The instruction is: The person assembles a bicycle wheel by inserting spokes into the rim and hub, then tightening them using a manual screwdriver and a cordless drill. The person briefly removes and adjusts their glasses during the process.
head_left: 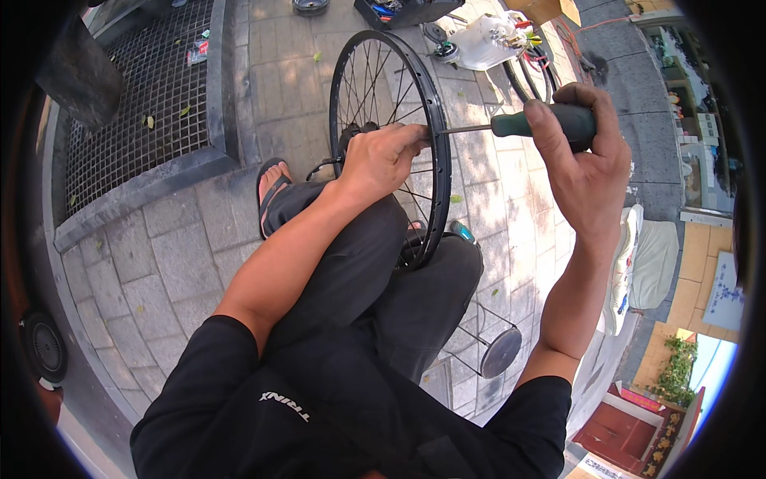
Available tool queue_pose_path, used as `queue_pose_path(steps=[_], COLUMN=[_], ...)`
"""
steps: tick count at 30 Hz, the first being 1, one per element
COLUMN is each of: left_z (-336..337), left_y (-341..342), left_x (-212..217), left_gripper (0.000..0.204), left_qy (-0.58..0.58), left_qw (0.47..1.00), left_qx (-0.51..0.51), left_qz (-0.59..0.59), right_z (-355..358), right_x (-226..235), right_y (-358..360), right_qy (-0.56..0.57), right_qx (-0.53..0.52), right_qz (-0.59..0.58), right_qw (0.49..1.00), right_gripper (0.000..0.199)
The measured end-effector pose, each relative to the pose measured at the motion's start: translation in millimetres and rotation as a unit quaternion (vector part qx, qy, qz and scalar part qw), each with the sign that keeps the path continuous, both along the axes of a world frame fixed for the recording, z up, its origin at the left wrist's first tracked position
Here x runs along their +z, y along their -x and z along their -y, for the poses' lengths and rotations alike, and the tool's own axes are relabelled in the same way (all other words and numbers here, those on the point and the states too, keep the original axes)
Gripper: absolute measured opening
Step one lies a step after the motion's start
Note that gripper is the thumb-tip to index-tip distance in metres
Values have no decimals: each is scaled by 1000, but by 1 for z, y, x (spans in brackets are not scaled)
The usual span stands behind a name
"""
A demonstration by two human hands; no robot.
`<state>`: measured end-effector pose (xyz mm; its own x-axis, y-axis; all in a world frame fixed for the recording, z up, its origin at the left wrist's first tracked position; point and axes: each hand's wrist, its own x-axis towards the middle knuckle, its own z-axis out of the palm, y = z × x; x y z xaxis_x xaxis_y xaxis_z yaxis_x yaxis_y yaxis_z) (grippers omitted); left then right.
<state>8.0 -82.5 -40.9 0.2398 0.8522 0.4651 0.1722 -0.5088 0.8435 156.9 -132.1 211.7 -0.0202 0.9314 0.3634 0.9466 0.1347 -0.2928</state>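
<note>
A black spoked bicycle wheel rim [345, 60] stands upright between my knees on the paved ground. My left hand [381, 160] grips the rim's right side, fingers wrapped around it near the spokes. My right hand [586, 156] is closed around the dark green handle of a screwdriver [519, 124]. Its metal shaft points left, with the tip at the rim just beside my left fingers. My legs in dark trousers lie under the wheel, and a foot in a flip-flop [271, 188] shows to the left.
A metal floor grate [152, 88] with a raised stone border lies at the left. Behind the wheel are a black toolbox [399, 9], a white container [483, 40] and another wheel [531, 76]. A wire-frame stool [491, 343] stands by my right leg.
</note>
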Motion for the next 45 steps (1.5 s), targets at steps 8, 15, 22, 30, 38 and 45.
queue_pose_path(steps=[8,15,22,30,38,45], left_z=[3,0,4,6,4,5], left_y=[-1,0,-1,-12,-11,-13], left_x=[3,0,-6,-15,-14,-14], left_gripper=[22,19,12,8,4,4], left_qy=[15,27,11,-4,-10,-13], left_qw=[1000,999,1000,999,998,998], left_qx=[14,19,24,51,65,62], left_qz=[23,29,13,16,12,15], right_z=[-21,-22,-26,-28,-22,-20], right_x=[6,5,7,15,23,26], right_y=[-5,-1,16,2,20,3], right_qy=[14,-7,-21,34,81,80], right_qx=[85,100,47,93,-74,28], right_qz=[2,12,99,22,109,103], right_qw=[996,995,994,995,988,991], right_gripper=[38,35,36,45,44,47])
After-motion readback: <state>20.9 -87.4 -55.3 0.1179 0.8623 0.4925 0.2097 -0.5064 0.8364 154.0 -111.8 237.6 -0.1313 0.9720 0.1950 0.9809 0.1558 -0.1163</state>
